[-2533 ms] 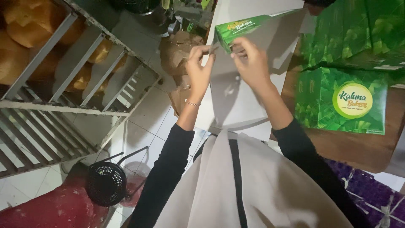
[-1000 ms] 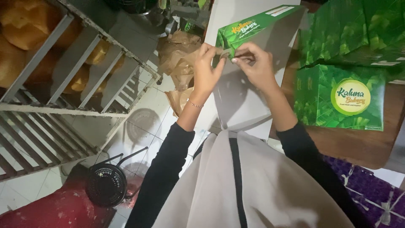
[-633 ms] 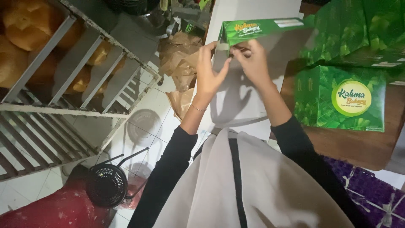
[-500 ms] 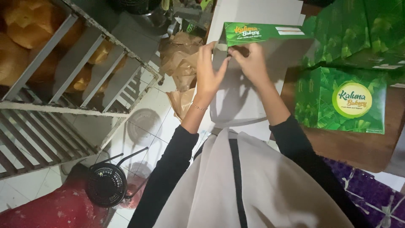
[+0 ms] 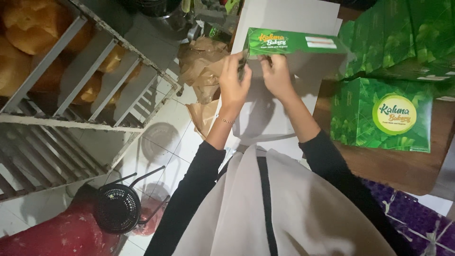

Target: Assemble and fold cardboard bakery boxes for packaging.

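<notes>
I hold a green leaf-printed cardboard box (image 5: 294,43) up in front of me with both hands; its grey inner side faces me. My left hand (image 5: 234,80) pinches the box's left corner flap. My right hand (image 5: 276,76) grips the lower edge just beside it, fingers curled onto the card. Both sleeves are black, over a light grey garment.
A folded green box (image 5: 384,114) stands on a brown table (image 5: 393,166) at right, with more green boxes (image 5: 403,33) behind. A metal rack (image 5: 85,85) with round bread loaves (image 5: 33,23) fills the left. Crumpled brown paper (image 5: 204,61) lies on the tiled floor; a small black fan (image 5: 116,208) sits below.
The box has turned from tilted to level and shifted slightly right. Both hands have moved closer together at its left lower corner.
</notes>
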